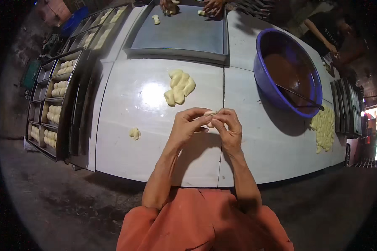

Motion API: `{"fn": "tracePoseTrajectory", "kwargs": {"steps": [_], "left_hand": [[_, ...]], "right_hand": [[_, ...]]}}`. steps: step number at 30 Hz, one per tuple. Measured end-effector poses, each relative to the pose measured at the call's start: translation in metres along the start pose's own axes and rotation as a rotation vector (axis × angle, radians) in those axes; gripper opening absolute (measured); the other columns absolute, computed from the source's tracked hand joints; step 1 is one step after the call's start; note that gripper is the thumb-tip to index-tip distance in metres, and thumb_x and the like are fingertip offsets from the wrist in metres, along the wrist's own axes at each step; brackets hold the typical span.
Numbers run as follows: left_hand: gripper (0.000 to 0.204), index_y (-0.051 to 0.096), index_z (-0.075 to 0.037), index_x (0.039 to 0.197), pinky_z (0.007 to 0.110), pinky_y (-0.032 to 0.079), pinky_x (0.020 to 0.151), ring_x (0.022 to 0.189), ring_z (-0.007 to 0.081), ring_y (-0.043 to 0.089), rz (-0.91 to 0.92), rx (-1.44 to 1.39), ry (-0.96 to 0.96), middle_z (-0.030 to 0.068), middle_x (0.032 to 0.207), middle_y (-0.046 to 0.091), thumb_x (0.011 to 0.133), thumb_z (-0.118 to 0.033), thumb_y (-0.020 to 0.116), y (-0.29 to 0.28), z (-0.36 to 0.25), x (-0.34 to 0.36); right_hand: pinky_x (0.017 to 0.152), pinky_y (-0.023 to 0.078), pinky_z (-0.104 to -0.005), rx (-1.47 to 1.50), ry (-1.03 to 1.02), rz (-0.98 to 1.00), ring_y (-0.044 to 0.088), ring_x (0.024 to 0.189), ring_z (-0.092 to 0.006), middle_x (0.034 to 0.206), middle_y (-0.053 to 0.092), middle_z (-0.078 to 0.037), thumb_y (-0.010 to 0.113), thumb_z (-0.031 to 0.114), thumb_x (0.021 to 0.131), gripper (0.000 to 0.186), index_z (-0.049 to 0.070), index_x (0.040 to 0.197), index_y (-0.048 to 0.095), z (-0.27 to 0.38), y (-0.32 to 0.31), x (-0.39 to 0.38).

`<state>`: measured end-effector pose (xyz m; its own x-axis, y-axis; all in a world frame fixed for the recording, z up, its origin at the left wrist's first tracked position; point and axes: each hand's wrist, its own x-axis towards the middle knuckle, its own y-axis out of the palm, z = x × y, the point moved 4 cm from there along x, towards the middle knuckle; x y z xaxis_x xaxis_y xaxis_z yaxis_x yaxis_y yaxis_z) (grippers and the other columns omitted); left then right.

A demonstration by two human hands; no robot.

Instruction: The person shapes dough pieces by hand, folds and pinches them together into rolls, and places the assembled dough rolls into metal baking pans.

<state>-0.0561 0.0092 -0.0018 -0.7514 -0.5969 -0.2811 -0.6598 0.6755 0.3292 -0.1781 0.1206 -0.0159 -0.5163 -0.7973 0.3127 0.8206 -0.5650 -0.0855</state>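
Observation:
My left hand (pixel 190 125) and my right hand (pixel 227 127) meet over the white tiled table (pixel 125 104), fingers and thumbs pinching a small piece of pale dough (pixel 210 113) between them; a little of it is greenish, though I cannot make out what that is. Just beyond them lies a pile of dough pieces (pixel 180 87). A small separate lump of dough (pixel 134 133) rests to the left of my left forearm.
At left stand tins of dough rolls (pixel 54 113). A metal tray (pixel 176 37) with co-workers' hands (pixel 213 8) is at the back. At right are a purple basin (pixel 262 71) of brown stuff with a rod, dough (pixel 322 125), stacked pans (pixel 347 108) and another person (pixel 322 37).

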Motion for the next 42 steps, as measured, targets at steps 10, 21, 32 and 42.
{"fn": "tracePoseTrajectory", "kwargs": {"steps": [10, 21, 32, 42], "left_hand": [[0.032, 0.068, 0.0, 0.124, 0.024, 0.054, 0.073, 0.085, 0.0101, 0.066, 0.139, 0.184, 0.113, 0.0033, 0.094, 0.072, 0.097, -0.017, 0.064, 0.005, 0.009, -0.023], [0.044, 0.063, -0.003, 0.131, 0.028, 0.053, 0.073, 0.08, 0.0165, 0.068, -0.046, 0.293, 0.019, 0.0103, 0.098, 0.073, 0.097, -0.031, 0.065, -0.041, 0.01, -0.047], [0.042, 0.062, -0.009, 0.118, 0.042, 0.052, 0.088, 0.102, 0.0346, 0.064, 0.137, 1.127, 0.259, 0.0128, 0.116, 0.062, 0.078, -0.017, 0.075, -0.056, 0.014, -0.032], [0.063, 0.06, -0.014, 0.129, 0.043, 0.053, 0.083, 0.1, 0.0345, 0.066, 0.157, 1.187, 0.123, 0.0128, 0.117, 0.063, 0.075, -0.037, 0.082, -0.055, 0.016, -0.063]], "right_hand": [[0.063, 0.048, -0.0293, -0.235, -0.075, -0.274, 0.057, 0.067, -0.0143, 0.081, 0.062, -0.007, 0.076, 0.019, 0.09, 0.023, 0.003, 0.089, 0.06, -0.001, 0.011, -0.011], [0.069, 0.056, -0.0312, -0.308, -0.073, 0.175, 0.068, 0.085, -0.0213, 0.108, 0.066, -0.012, 0.073, 0.02, 0.091, 0.03, 0.003, 0.113, 0.064, 0.032, 0.028, -0.026], [0.089, 0.05, -0.0421, -0.586, -0.067, 0.416, 0.062, 0.103, -0.0329, 0.112, 0.067, -0.014, 0.068, 0.013, 0.089, 0.029, 0.001, 0.115, 0.064, 0.005, 0.049, -0.036], [0.093, 0.047, -0.0423, -0.557, 0.011, 0.462, 0.061, 0.103, -0.0301, 0.105, 0.068, -0.012, 0.073, 0.023, 0.086, 0.032, 0.003, 0.109, 0.067, 0.011, 0.049, -0.045]]}}
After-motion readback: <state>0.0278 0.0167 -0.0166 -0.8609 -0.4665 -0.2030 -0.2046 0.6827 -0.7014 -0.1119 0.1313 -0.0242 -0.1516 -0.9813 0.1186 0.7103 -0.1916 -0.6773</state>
